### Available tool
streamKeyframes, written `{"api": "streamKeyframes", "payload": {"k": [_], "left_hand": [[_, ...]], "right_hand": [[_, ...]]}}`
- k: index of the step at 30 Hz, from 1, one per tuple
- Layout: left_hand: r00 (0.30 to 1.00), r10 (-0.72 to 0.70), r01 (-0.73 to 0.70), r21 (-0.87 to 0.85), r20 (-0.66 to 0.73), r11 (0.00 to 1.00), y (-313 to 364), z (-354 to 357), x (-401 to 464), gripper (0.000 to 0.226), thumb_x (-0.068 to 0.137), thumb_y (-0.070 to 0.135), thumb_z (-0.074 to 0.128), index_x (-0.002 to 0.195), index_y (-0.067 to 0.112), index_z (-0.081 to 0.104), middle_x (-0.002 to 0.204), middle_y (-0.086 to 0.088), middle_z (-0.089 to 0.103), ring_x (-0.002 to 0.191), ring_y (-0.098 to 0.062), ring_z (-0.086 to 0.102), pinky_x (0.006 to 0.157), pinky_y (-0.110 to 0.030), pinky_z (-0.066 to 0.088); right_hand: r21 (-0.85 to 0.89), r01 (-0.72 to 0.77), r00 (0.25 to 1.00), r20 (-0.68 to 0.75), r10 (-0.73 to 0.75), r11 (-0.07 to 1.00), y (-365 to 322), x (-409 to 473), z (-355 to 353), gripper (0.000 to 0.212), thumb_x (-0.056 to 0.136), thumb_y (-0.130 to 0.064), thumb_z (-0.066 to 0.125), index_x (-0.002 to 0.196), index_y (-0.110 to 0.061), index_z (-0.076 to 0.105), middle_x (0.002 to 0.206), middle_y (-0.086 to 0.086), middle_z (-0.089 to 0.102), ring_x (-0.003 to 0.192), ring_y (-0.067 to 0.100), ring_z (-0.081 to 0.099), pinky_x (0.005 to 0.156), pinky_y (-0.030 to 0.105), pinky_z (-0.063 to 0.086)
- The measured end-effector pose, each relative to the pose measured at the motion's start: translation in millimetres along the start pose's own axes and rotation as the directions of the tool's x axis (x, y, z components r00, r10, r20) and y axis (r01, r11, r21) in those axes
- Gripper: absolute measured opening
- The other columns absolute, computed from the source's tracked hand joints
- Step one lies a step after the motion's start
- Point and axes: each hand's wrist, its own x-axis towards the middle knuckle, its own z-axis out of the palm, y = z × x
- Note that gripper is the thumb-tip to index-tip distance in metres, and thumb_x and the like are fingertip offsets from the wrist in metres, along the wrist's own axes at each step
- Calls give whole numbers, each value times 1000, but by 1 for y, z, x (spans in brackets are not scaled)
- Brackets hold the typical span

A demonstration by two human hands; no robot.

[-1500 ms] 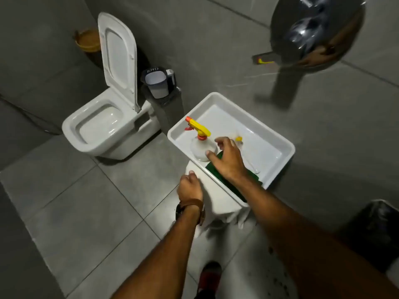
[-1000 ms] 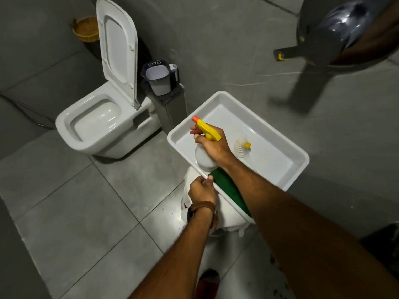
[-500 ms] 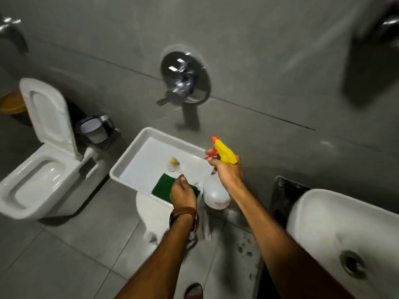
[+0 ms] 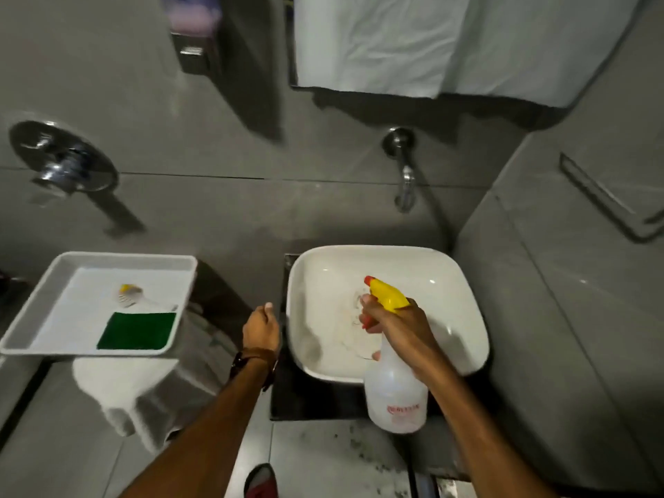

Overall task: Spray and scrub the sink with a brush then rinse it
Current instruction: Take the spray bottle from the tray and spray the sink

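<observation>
Sink: white rounded-square basin (image 4: 449, 282) on a dark counter (image 4: 309, 400) against the grey wall; faint rings of grime show round the drain (image 4: 355, 300), the rest looks dry, so spraying seems not yet begun.
Spray bottle: translucent white body with a yellow head and red nozzle tip (image 4: 395, 386), held over the basin's near half, nozzle aimed toward the far left side of the bowl.
Right hand: the grip (image 4: 399, 327) is wrapped round the bottle's neck, fingers at the red trigger; whether the trigger is pressed I cannot tell.
Left hand: loosely curled and holding nothing (image 4: 261, 330), hanging just beside the basin's left rim.
Doing it well: tip the nozzle down into the bowl, not across it, so mist lands on the porcelain and not on the wall; sweep over the grimy drain area first, then the sloped sides and rim.
Brush: small, white-bristled with a yellow top (image 4: 130, 295), lying in the white tray (image 4: 28, 328) well left of the sink, next to a green scouring pad (image 4: 137, 330); the free left hand is nearer to fetch it.
Tap: chrome wall spout (image 4: 405, 188) above the basin, for the rinse.
</observation>
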Motion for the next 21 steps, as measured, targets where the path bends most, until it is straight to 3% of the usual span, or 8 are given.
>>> {"api": "streamKeyframes", "payload": {"k": [4, 8, 11, 14, 17, 19, 21], "left_hand": [[999, 5, -6, 27, 35, 1000, 5, 35, -30, 40, 103, 28, 36, 110, -5, 60, 113, -31, 63, 106, -45, 58, 89, -44, 44], [998, 62, -61, 25, -10, 998, 5, 56, -42, 40, 103, 27, 35, 128, 1, 51, 122, -26, 61, 108, -44, 58, 91, -47, 47], [997, 63, -61, 30, -50, 998, -2, 65, -42, 42, 104, 30, 33, 135, 6, 47, 124, -24, 61, 108, -45, 58, 91, -47, 48], [993, 27, -27, 2, -112, 1000, -9, 70, -40, 45, 104, 37, 28, 137, 14, 48, 119, -23, 64, 104, -43, 60, 89, -47, 51], [990, 24, -25, -10, -138, 1000, -12, 74, -39, 45, 103, 39, 27, 136, 16, 49, 116, -20, 65, 102, -40, 61, 87, -44, 52], [988, 29, -31, -10, -151, 999, -14, 75, -39, 45, 103, 40, 28, 135, 18, 50, 115, -19, 66, 100, -39, 62, 85, -42, 52], [986, 27, -26, 3, -165, 1000, -14, 76, -37, 44, 103, 40, 27, 135, 19, 50, 114, -18, 67, 99, -38, 62, 84, -42, 53]], "right_hand": [[-48, -78, 995, -69, 74, 996, 48, -22, -62, 37, 99, -43, 61, 135, -45, 65, 84, 2, 77, 81, 19, 75, 83, 51, 65], [-82, -144, 989, -56, 140, 986, 83, -25, -84, 36, 97, -51, 59, 133, -50, 64, 80, 0, 76, 83, 18, 74, 84, 53, 64], [-95, -169, 986, -21, 168, 981, 98, -17, -82, 39, 97, -54, 58, 135, -44, 64, 77, 5, 77, 81, 21, 75, 87, 45, 63], [-130, -217, 975, 17, 221, 967, 103, -9, -69, 42, 95, -57, 59, 123, -29, 74, 76, 7, 78, 79, 22, 75, 90, 42, 60], [-135, -295, 954, 17, 300, 946, 105, -2, -49, 47, 92, -55, 60, 105, -13, 77, 69, 12, 75, 72, 29, 75, 84, 50, 63], [-117, -346, 938, -12, 347, 931, 105, 1, -39, 48, 90, -54, 61, 97, -9, 74, 67, 13, 71, 69, 36, 75, 77, 54, 64], [-118, -327, 945, -12, 328, 938, 108, 6, -32, 51, 91, -55, 60, 92, -6, 74, 68, 13, 73, 72, 35, 75, 80, 51, 64]]}}
